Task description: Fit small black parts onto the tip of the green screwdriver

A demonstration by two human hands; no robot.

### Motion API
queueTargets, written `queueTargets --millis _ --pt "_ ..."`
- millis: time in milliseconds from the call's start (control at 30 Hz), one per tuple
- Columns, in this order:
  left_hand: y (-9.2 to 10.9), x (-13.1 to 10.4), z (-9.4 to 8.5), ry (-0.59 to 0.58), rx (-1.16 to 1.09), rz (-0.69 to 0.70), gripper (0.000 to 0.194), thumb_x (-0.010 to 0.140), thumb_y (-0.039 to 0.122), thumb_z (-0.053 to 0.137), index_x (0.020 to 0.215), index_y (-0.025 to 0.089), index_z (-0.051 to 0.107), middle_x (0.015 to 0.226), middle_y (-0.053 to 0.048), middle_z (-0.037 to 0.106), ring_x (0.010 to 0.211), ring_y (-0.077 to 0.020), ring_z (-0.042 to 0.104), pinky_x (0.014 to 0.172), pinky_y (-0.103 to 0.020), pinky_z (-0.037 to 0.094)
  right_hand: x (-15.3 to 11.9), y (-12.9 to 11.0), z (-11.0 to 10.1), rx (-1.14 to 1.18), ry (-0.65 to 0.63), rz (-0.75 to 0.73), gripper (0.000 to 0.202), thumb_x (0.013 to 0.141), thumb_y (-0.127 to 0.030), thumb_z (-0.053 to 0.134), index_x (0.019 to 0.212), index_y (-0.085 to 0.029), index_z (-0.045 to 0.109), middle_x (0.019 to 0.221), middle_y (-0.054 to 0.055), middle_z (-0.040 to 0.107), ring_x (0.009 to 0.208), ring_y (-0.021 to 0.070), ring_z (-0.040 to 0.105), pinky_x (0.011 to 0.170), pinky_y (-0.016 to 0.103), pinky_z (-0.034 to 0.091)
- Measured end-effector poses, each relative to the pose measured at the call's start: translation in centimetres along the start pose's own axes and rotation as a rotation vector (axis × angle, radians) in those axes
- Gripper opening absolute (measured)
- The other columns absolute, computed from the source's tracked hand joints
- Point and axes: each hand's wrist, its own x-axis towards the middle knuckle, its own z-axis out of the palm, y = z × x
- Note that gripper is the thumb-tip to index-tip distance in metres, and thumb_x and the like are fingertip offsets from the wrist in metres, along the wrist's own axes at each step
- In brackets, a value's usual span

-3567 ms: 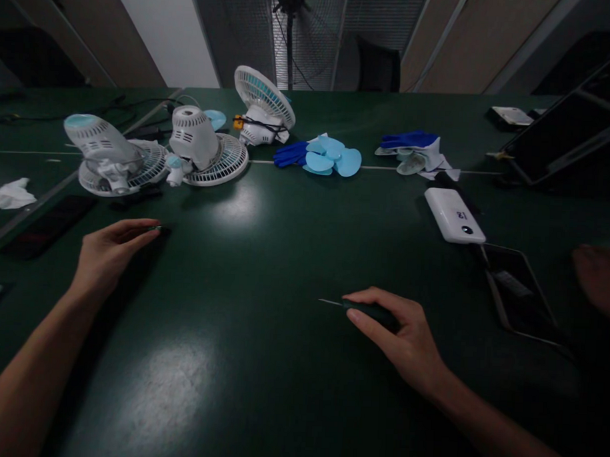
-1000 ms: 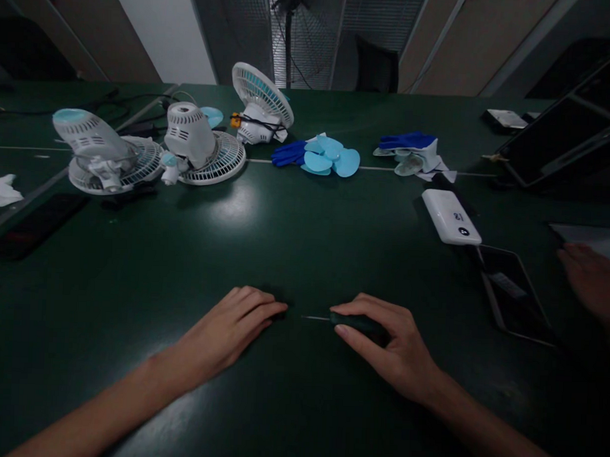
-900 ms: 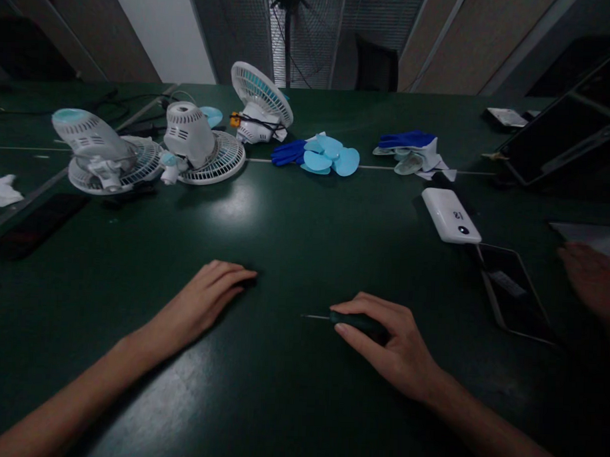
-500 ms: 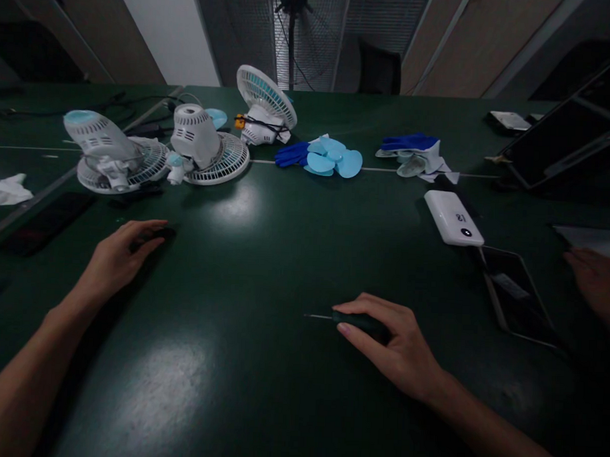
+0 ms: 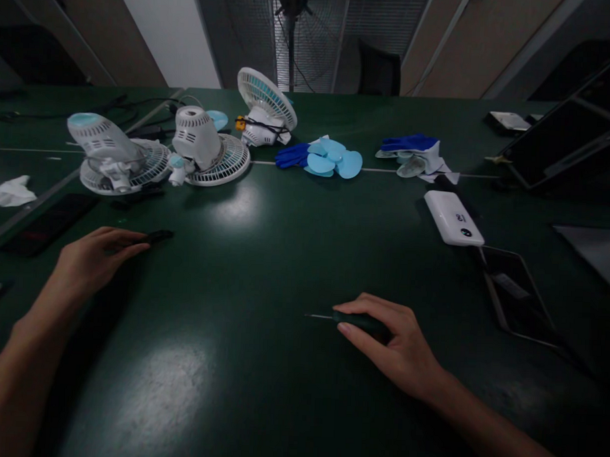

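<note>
My right hand (image 5: 404, 342) rests on the dark green table, fingers closed around the dark handle of a screwdriver (image 5: 362, 322). The thin metal shaft points left, lying close to the tabletop. Over on the left, my left hand (image 5: 96, 256) pinches one end of a small black elongated object (image 5: 160, 236). Its far end sticks out past my fingertips; its kind is too dark to make out. Beyond that hand stand two white fan heads (image 5: 127, 155) (image 5: 198, 141), lying grille down.
A third small fan (image 5: 264, 110) stands at the back. Light blue fan blades (image 5: 332, 157) lie on a blue glove (image 5: 291, 155), with more gloves (image 5: 412, 152) farther right. A white device (image 5: 453, 218) and a phone (image 5: 515, 292) lie at right. A dark flat panel (image 5: 48, 223) is at left.
My left hand has drawn back to the left, and more of the black object now shows past its fingertips. Another person's hand has left the right edge. My right hand has stayed still.
</note>
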Motion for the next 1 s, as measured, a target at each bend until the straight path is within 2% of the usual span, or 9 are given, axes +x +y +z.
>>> queueTargets --millis 167,333,500,600,667,733,833,1000 --pt "-0.8 0.0 0.0 0.003 0.005 0.022 0.049 0.085 0.064 0.059 0.106 0.022 0.073 0.118 -0.003 0.069 0.102 -0.0232 0.067 0.092 -0.03 0.05 0.0 -0.1 0.0 -0.016 0.01 0.0 0.019 0.099 -0.024 0.067 0.116 -0.024 0.074 0.095 0.003 0.073 0.08 0.0169 0.069 0.067 0.029 0.05" --pt "-0.6 -0.2 -0.3 -0.004 0.076 -0.009 0.044 0.085 0.055 0.061 0.112 0.021 0.072 0.116 -0.002 0.069 0.088 -0.0199 0.067 0.076 -0.027 0.05 0.0 -0.1 -0.1 -0.009 0.004 -0.013 0.019 0.1 -0.025 0.066 0.117 -0.024 0.073 0.093 0.003 0.072 0.078 0.0163 0.068 0.066 0.028 0.05" --pt "0.9 -1.1 -0.4 0.18 0.005 -0.147 0.049 0.085 0.061 0.063 0.122 0.029 0.07 0.093 0.003 0.071 0.078 -0.0176 0.065 0.066 -0.023 0.048 0.0 0.0 0.0 -0.023 -0.002 0.0 0.019 0.1 -0.027 0.067 0.117 -0.023 0.074 0.094 0.004 0.073 0.079 0.0175 0.069 0.067 0.029 0.052" --pt "2.3 -1.4 0.1 0.257 -0.038 -0.056 0.049 0.087 0.06 0.063 0.124 0.028 0.07 0.098 0.001 0.071 0.087 -0.0194 0.067 0.07 -0.023 0.048 0.0 0.0 0.0 -0.028 0.003 0.0 0.019 0.1 -0.027 0.067 0.117 -0.024 0.074 0.094 0.004 0.073 0.08 0.0179 0.07 0.068 0.029 0.052" --pt "3.0 -1.3 0.4 0.256 -0.036 0.031 0.047 0.088 0.057 0.064 0.123 0.027 0.07 0.11 0.0 0.071 0.095 -0.0201 0.066 0.077 -0.025 0.049 0.0 0.0 0.0 -0.022 0.004 -0.003 0.019 0.1 -0.027 0.066 0.117 -0.024 0.074 0.094 0.003 0.073 0.08 0.0179 0.07 0.067 0.029 0.052" --pt "3.3 -1.0 0.6 0.204 -0.039 0.055 0.046 0.088 0.056 0.065 0.123 0.027 0.07 0.113 0.001 0.071 0.096 -0.0201 0.067 0.08 -0.025 0.049 0.0 0.0 -0.1 -0.021 0.004 -0.002 0.019 0.1 -0.027 0.066 0.117 -0.024 0.074 0.094 0.003 0.073 0.079 0.0178 0.07 0.067 0.029 0.052" --pt "3.3 -0.6 0.8 0.126 -0.033 -0.006 0.046 0.086 0.057 0.065 0.12 0.026 0.072 0.106 0.001 0.073 0.093 -0.0207 0.067 0.079 -0.025 0.049 0.0 0.0 -0.1 -0.026 -0.002 0.004 0.02 0.1 -0.027 0.066 0.118 -0.024 0.073 0.096 0.003 0.073 0.081 0.0181 0.07 0.068 0.03 0.053" --pt "3.2 -0.5 0.8 0.121 -0.069 -0.038 0.049 0.085 0.056 0.065 0.119 0.022 0.073 0.105 -0.003 0.074 0.093 -0.022 0.067 0.078 -0.026 0.048 0.1 0.0 -0.1 -0.023 -0.014 0.014 0.02 0.1 -0.028 0.065 0.118 -0.024 0.073 0.096 0.004 0.074 0.081 0.0183 0.07 0.067 0.03 0.054"
